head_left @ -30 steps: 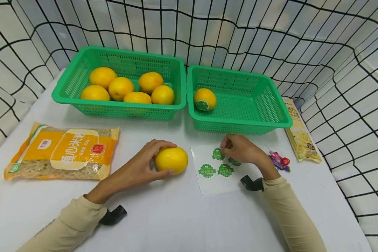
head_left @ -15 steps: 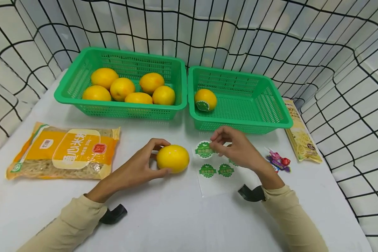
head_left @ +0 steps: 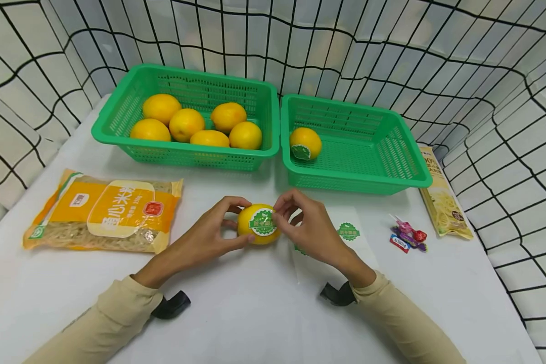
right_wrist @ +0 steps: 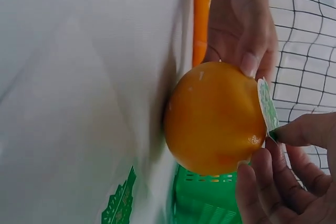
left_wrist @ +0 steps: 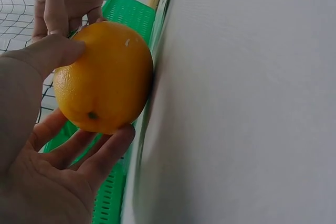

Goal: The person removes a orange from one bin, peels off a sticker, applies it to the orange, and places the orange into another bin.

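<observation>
In the head view my left hand (head_left: 205,230) holds a yellow-orange citrus fruit (head_left: 247,233) on the white table, thumb at the near side and fingers at the far side. My right hand (head_left: 313,231) pinches the right edge of a round green-and-white sticker (head_left: 261,222), which lies over the fruit's face. In the right wrist view the sticker (right_wrist: 267,106) stands partly off the peel at the pinched edge, and other fingertips are close to the fruit (right_wrist: 215,119). The left wrist view shows the fruit's stem end. A sticker sheet (head_left: 363,247) lies under and beside my right hand.
Several similar fruits fill part of the left green basket (head_left: 186,157). The right green basket (head_left: 355,183) holds one stickered fruit (head_left: 306,139). A noodle bag (head_left: 104,212) lies left; wrapped candies (head_left: 408,235) and a yellow packet (head_left: 446,194) lie right. Black wire mesh surrounds the table.
My right hand has peeled a sticker off the sheet and carried it left onto the fruit. My left hand keeps holding the fruit. The view has shifted slightly.
</observation>
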Available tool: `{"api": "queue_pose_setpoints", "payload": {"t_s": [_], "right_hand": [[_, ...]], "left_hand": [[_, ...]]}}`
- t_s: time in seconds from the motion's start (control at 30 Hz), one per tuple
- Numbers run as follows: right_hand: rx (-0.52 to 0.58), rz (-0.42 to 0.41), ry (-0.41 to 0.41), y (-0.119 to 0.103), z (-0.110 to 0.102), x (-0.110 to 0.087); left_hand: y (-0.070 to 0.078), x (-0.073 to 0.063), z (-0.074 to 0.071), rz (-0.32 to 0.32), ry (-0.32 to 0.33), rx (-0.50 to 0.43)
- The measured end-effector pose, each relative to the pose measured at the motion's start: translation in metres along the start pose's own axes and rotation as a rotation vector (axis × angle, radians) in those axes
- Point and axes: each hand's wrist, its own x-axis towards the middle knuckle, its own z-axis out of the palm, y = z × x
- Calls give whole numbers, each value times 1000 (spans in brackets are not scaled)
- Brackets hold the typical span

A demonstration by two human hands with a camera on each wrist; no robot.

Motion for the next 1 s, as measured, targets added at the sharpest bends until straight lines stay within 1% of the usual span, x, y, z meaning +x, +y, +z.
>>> {"api": "queue_pose_setpoints", "payload": {"t_s": [0.13,0.4,0.53,0.6,0.67,0.73,0.8,0.87,1.0], "right_hand": [[-105,-75,22,-1,1,-1],[-448,-179,84,-2,2,-6],[-565,-239,112,-1,1,-7],[-591,-296,142,0,-1,-7],[-584,-373,156,1,-1,-5],[-573,-454,150,3,0,-4],[-565,-508,130,6,2,-3],[-571,-528,115,9,3,-1],[-583,-512,109,10,4,-1]], "left_hand": [[1,1,0,7,1,2],[2,2,2,33,8,17],[0,2,3,34,9,11],[-1,2,3,33,8,5],[-2,3,3,29,7,-2],[-3,3,3,25,5,-11],[-3,3,3,20,3,-21],[-3,3,3,17,4,-30],[-4,3,2,11,8,-31]]}}
